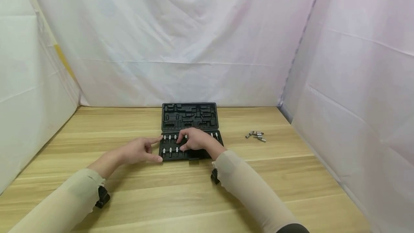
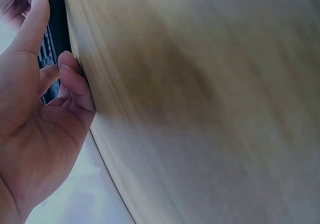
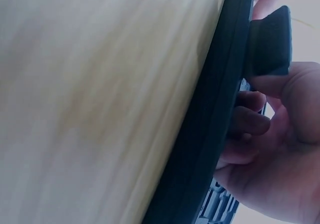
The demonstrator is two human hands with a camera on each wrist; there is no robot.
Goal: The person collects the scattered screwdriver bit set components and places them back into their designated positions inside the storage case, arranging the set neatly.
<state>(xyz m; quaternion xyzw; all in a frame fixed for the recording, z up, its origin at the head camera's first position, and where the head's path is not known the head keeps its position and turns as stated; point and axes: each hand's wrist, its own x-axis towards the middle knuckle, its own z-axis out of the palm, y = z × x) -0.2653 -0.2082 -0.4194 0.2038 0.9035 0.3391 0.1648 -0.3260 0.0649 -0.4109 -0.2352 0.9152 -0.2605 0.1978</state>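
Observation:
An open black socket case (image 1: 191, 156) lies on the table, holding silver bit sockets (image 1: 170, 150) in two rows. My left hand (image 1: 137, 150) is at the case's left side, index finger and thumb spread and touching its edge; the left wrist view shows this hand (image 2: 45, 108) beside the dark case wall. Over the middle of the tray, my right hand (image 1: 197, 140) has its thumb tip at a front-row bit socket (image 1: 183, 152), partly hidden. The right index finger is bent, with a gap to the thumb. In the right wrist view, the case's front wall (image 3: 200, 134) hides part of the fingers.
Several loose bit sockets (image 1: 258, 136) lie on the wooden table (image 1: 155, 197) right of the case. The case lid (image 1: 189, 116), with moulded recesses, stands raised behind the tray. White cloth (image 1: 181, 39) hangs around the back and sides.

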